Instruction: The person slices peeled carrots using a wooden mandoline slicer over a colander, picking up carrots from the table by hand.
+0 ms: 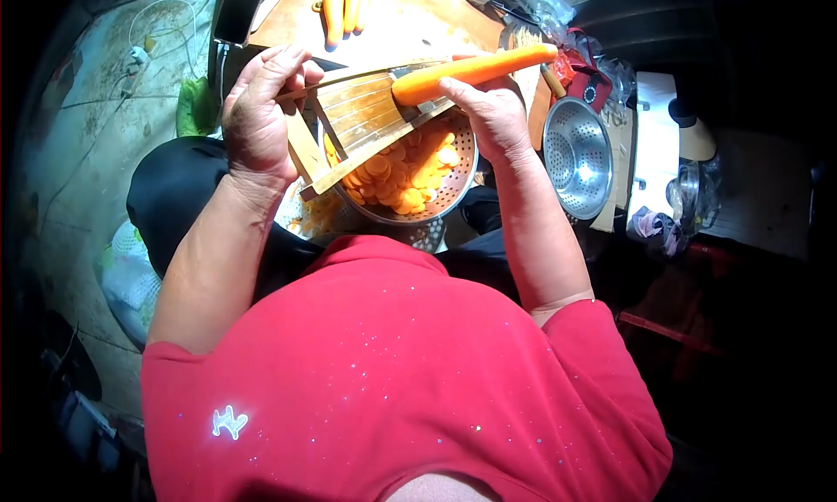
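My left hand (261,110) is closed round the near-left end of a wooden mandoline slicer (357,114), which is held tilted. In my right hand (493,114) is a long peeled carrot (475,73), its left end lying against the slicer by the blade area. Fingers of that hand are partly hidden behind the carrot and slicer. Below the slicer stands a metal colander (468,158) holding a heap of round carrot slices (397,175). The slicer covers part of the colander.
Several whole carrots (344,5) lie on the wooden table (418,18) beyond. A second perforated metal colander (578,158) sits to the right, near plastic bags and a red item (588,88). Green leaves (196,105) and a power cord (139,53) are at the left.
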Tool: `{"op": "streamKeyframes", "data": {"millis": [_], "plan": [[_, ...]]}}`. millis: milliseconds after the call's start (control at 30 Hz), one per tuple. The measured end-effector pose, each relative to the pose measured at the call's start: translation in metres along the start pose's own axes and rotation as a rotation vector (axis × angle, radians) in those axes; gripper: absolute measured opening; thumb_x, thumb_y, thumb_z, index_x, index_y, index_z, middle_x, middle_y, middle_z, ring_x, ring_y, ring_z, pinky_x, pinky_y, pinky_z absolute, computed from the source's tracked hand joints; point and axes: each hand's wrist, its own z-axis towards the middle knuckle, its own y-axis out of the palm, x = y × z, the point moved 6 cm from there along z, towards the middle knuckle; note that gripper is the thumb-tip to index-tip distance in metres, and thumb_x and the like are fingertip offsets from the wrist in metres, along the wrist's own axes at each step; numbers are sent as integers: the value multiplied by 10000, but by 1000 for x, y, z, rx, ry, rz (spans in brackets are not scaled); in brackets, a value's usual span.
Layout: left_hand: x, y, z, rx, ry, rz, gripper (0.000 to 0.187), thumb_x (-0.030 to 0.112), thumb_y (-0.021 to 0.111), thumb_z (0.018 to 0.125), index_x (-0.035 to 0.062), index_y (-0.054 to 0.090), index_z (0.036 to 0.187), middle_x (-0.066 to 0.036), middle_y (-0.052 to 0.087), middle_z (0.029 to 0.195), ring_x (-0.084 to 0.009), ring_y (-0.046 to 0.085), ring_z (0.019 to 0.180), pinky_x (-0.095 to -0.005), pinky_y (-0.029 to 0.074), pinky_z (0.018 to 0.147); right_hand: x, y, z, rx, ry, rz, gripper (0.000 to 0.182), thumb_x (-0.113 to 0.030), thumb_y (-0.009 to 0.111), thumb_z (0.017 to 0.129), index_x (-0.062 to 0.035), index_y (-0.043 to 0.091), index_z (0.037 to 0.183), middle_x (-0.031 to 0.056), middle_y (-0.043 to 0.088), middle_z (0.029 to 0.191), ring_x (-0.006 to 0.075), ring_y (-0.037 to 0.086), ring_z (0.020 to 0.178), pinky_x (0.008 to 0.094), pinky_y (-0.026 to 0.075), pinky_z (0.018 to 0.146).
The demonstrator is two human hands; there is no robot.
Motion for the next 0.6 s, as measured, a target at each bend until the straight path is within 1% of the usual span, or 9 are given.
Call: {"op": "streamKeyframes", "data": {"millis": [67,200,267,300,400,467,500,533,600], "plan": [[1,2,0,-6,-17,-46,116,133,593,889,18,610,875,-21,536,698,-154,602,769,-267,470,782,0,0,-2,9,83,-22,428,-68,733,772,38,535,1137,99,599,1015,166,584,928,245,470,839],[2,4,-1,-4,-11,-49,117,131,589,892,17,609,872,-21,536,696,-153,605,771,-265,469,782,6,2,-2,20,149,-117,344,-83,733,778,39,590,1067,85,625,995,150,594,895,241,470,819],[1,3,-1,2,-10,-37,122,131,584,895,16,606,864,-25,540,701,-153,602,773,-268,469,784,9,3,0,13,43,-148,314,-149,736,792,18,627,1034,60,645,929,152,604,838,255,491,786],[1,3,-1,3,-11,-36,122,131,584,895,16,606,864,-25,540,701,-153,602,773,-268,469,784,8,3,0,14,45,-147,314,-149,736,792,18,627,1034,60,645,929,152,604,838,255,491,786],[0,3,-1,-3,-26,-79,123,128,581,897,15,604,857,-24,537,699,-154,592,766,-278,470,793,-7,18,-4,-84,-33,-311,329,-165,737,793,22,621,1037,71,651,929,152,610,861,253,490,795],[-1,3,-1,-3,-18,-77,121,121,574,899,15,603,849,-24,529,693,-155,581,758,-286,471,801,-18,32,-11,-155,-70,-362,268,-182,711,801,19,647,966,70,671,864,142,621,797,251,491,746],[-2,2,-1,-1,-21,-77,121,121,574,899,15,603,849,-24,529,693,-155,581,758,-286,471,801,-12,28,-9,-173,-79,-425,321,-180,712,817,31,620,1040,90,654,968,159,616,876,259,484,814],[-3,0,-2,-1,-18,-82,118,128,587,890,16,612,866,-17,545,703,-131,575,751,-264,459,779,-2,19,-4,-171,-76,-425,321,-180,712,817,31,620,1040,90,654,968,159,616,876,259,484,814],[-3,0,-2,-6,-8,-90,120,135,599,881,17,621,882,-9,561,712,-107,569,744,-242,446,757,19,-12,15,32,-57,-408,320,-183,712,817,28,622,1040,87,655,971,166,619,866,271,487,806]]}}
